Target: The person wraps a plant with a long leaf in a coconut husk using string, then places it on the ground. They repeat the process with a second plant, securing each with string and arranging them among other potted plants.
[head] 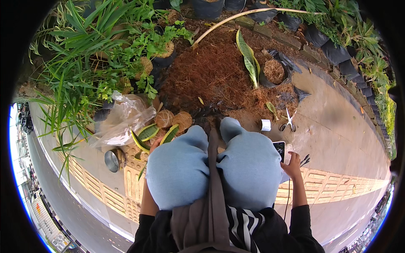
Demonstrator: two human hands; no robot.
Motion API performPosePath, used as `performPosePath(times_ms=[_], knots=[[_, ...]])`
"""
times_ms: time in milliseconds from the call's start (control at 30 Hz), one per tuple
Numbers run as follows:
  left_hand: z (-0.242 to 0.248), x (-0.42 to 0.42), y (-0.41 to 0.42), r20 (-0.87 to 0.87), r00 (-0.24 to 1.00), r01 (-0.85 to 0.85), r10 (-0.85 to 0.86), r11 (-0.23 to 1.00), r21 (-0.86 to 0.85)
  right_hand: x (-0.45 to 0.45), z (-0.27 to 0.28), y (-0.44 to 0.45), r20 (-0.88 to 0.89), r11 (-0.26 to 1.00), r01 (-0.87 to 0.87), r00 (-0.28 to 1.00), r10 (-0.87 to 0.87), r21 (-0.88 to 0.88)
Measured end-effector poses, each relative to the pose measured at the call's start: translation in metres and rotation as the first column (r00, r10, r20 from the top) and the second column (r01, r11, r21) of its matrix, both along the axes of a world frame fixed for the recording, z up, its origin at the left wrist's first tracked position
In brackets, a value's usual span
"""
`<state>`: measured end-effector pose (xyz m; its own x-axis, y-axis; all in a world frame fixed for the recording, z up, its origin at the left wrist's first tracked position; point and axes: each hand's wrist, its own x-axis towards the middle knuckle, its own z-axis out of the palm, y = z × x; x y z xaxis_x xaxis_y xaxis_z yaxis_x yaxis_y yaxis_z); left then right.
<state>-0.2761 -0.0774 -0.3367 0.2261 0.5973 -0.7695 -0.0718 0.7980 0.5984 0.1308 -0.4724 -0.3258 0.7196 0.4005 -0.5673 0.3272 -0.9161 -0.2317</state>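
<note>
My right hand (pixel 293 163) is beside a phone (pixel 279 150) at my right knee, its fingers apart and near the phone's edge. My left hand (pixel 155 145) is mostly hidden behind my left knee, by variegated snake plant leaves (pixel 140 141); its grip cannot be seen. Two twine-wrapped root balls (pixel 182 121) lie just beyond those leaves. Scissors (pixel 288 121) with spread blades lie on the pavement beside a small white roll (pixel 265 125). A larger snake plant leaf (pixel 247 58) lies on the brown fibre (pixel 205 76).
Clear plastic sheeting (pixel 125 121) and an open metal tin (pixel 114 160) are at the left. Leafy potted plants (pixel 79 57) crowd the upper left. A black planting bag (pixel 274 72) filled with fibre stands at the upper right, inside a curved brick edging (pixel 286 41). A cable (pixel 287 199) runs by my right arm.
</note>
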Motion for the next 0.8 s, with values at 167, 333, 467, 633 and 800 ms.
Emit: performPosePath(times_ms=[167, 333, 467, 633, 800], knots=[[0.042, -0.012, -0.006, 0.070, 0.988, -0.122, 0.139, 0.971, -0.205, 0.006, -0.008, -0.011, -0.009, 0.999, -0.026, 1.000, 0.026, -0.047], [0.086, -0.016, -0.001, -0.354, 0.876, 0.391, -0.326, 0.911, 0.130, 0.011, -0.011, -0.013, -0.021, 0.999, -0.007, 1.000, 0.008, 0.040], [0.142, 0.000, 0.024, -0.315, 0.879, 0.414, -0.358, 0.900, 0.133, 0.015, -0.008, -0.012, -0.087, 0.973, 0.160, 0.985, -0.148, 0.164], [0.177, 0.064, 0.059, -0.212, 0.886, 0.463, -0.412, 0.789, 0.403, 0.025, 0.000, -0.005, 0.011, 0.957, 0.099, 0.994, -0.106, 0.274], [0.128, 0.148, 0.108, -0.183, 0.851, 0.512, -0.493, 0.700, 0.498, 0.060, -0.003, 0.036, -0.099, 0.797, 0.285, 0.956, -0.276, 0.532]])
